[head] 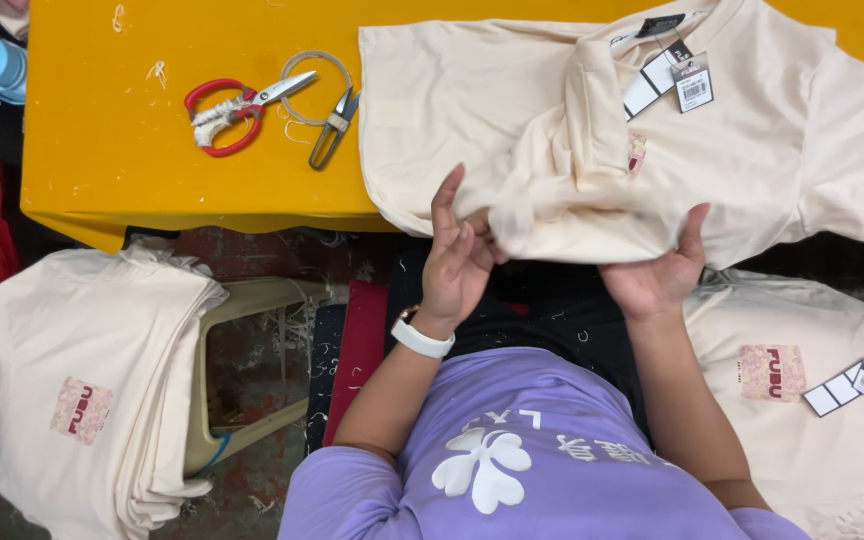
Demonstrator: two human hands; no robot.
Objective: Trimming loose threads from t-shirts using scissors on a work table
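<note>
A cream T-shirt [512, 110] with paper hang tags [677, 80] at its collar lies crumpled on the yellow table [132, 160], its lower part hanging over the near edge. My left hand [455, 260], with a white wristband, pinches a fold of the shirt's hem at the table edge. To its right, my right hand [664, 272] grips the same bunched hem from below, thumb up against the cloth. Both hands hold the cloth over my lap.
Red-handled scissors [232, 113], small thread snips [332, 130] and a thin ring [317, 85] lie on the table's left part. A stack of cream shirts [82, 390] rests on a stool at the left. Another tagged shirt [802, 400] lies at the right.
</note>
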